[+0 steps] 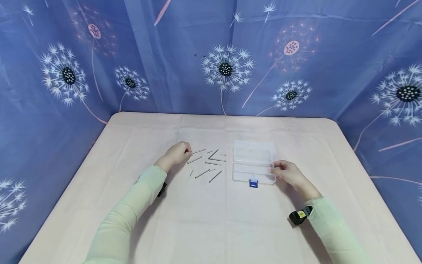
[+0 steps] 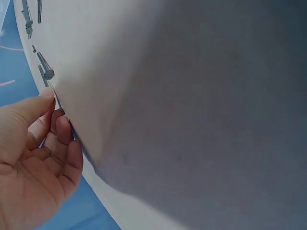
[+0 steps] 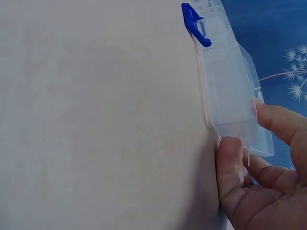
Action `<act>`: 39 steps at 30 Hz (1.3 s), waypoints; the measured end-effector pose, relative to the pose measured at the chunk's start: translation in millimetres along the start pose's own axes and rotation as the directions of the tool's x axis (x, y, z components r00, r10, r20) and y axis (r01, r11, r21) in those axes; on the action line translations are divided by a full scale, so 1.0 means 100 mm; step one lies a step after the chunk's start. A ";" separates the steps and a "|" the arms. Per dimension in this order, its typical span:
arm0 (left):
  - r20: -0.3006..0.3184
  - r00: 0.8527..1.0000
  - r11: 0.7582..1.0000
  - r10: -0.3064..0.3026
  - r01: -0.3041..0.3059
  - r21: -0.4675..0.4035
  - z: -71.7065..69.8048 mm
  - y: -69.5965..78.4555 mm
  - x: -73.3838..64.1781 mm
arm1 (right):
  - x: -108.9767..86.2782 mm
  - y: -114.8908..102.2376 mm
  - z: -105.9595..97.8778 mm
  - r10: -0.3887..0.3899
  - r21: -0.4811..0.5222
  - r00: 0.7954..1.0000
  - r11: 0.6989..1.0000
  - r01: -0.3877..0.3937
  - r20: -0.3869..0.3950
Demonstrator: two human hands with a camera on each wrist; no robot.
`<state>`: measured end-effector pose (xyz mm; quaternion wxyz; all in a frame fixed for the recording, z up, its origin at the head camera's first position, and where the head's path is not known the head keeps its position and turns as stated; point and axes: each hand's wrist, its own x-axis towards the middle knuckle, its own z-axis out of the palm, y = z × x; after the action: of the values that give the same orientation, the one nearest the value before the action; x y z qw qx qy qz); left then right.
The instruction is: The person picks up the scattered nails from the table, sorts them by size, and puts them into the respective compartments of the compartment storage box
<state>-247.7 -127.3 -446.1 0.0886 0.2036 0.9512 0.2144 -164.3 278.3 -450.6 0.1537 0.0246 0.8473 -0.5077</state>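
Several grey metal nails (image 1: pixel 213 163) of different lengths lie scattered on the table. At their left side my left hand (image 1: pixel 178 153) has thumb and forefinger together at the near end of one nail (image 1: pixel 199 151), pinching it. The left wrist view shows the thumb tip covering that end, with a round-headed nail (image 2: pixel 46 66) close by. To the right, a clear plastic box (image 1: pixel 254 172) lies with its lid (image 1: pixel 253 151) folded back and a blue latch (image 1: pixel 253 183) at the front. My right hand (image 1: pixel 289 173) grips its right end wall, fingers on either side.
The nails and the box share a pale pink cloth-covered table (image 1: pixel 197 227). Blue curtains (image 1: pixel 184 73) with dandelion prints hang along its back and both sides. A black wrist camera (image 1: pixel 298 217) sits at my right wrist.
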 end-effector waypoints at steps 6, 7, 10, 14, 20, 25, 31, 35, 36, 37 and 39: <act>-0.074 0.997 0.999 -0.011 0.008 -0.043 -0.06 0.00 -0.01 | 0.01 0.00 -0.02 0.003 -0.002 1.000 1.000 -0.003 0.002; -0.086 0.996 0.999 -0.010 0.005 -0.054 -0.07 0.01 -0.01 | 0.01 -0.01 -0.02 0.008 -0.002 1.000 1.000 -0.008 0.002; -0.097 0.995 0.997 -0.009 0.001 -0.075 -0.08 0.01 -0.01 | 0.01 0.00 -0.02 0.018 -0.005 1.000 1.000 -0.018 0.002; -0.109 0.994 0.994 -0.018 0.007 -0.108 -0.07 -0.01 -0.03 | 0.02 0.01 0.00 0.020 -0.010 1.000 1.000 -0.020 -0.003; -0.107 0.992 0.981 -0.067 0.046 -0.191 -0.06 -0.01 -0.08 | 0.05 0.01 0.02 0.015 0.021 1.000 1.000 -0.015 -0.013; -0.091 0.990 0.958 -0.108 0.079 -0.277 -0.06 0.00 -0.10 | 0.05 0.02 0.02 0.015 0.020 1.000 1.000 -0.015 -0.015; -0.129 0.986 0.928 -0.109 0.054 -0.370 -0.05 -0.01 -0.13 | 0.05 0.04 0.01 0.013 0.019 1.000 1.000 -0.013 -0.020; -0.136 0.983 0.906 -0.127 0.059 -0.418 -0.02 -0.02 -0.16 | 0.04 0.04 0.01 0.018 0.001 0.999 1.000 -0.018 -0.033; -0.137 0.981 0.902 -0.135 0.064 -0.427 -0.01 -0.02 -0.16 | 0.04 0.04 0.01 0.020 -0.004 0.999 1.000 -0.020 -0.036; -0.135 0.980 0.893 -0.148 0.074 -0.444 -0.01 -0.01 -0.17 | 0.04 0.04 0.01 0.023 -0.008 0.999 1.000 -0.024 -0.040; -0.128 0.977 0.875 -0.172 0.092 -0.476 0.00 0.00 -0.19 | 0.03 0.04 0.01 0.025 -0.017 0.999 1.000 -0.026 -0.046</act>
<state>-230.7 -135.2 -445.0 0.0696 0.0920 0.8871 0.4469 -166.3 279.0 -455.2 0.1411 0.0455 0.8546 -0.4977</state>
